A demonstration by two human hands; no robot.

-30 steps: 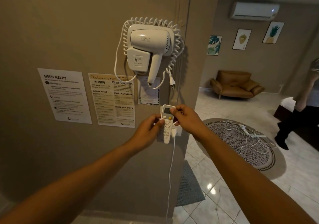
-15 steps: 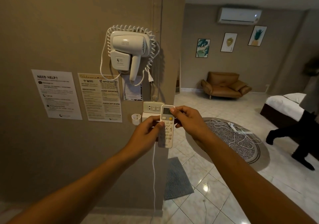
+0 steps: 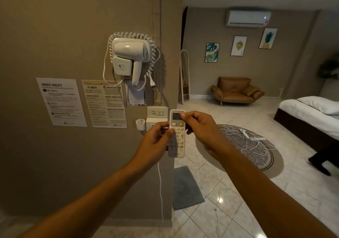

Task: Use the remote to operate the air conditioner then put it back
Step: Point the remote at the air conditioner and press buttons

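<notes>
At the wall's outer corner, both hands grip the remote [image 3: 177, 133] upright: left hand [image 3: 156, 142] clasps its lower side, thumb on the buttons; right hand [image 3: 199, 127] pinches the top. Air conditioner [image 3: 248, 18] hangs high on the far wall.

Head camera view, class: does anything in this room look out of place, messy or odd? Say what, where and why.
Yes. A white power strip and its tangled cable sprawl loose across the round rug on the floor, where someone could trip. The hair dryer's plug dangles unplugged beside the dryer. The remote, in both hands, looks normal.
</notes>
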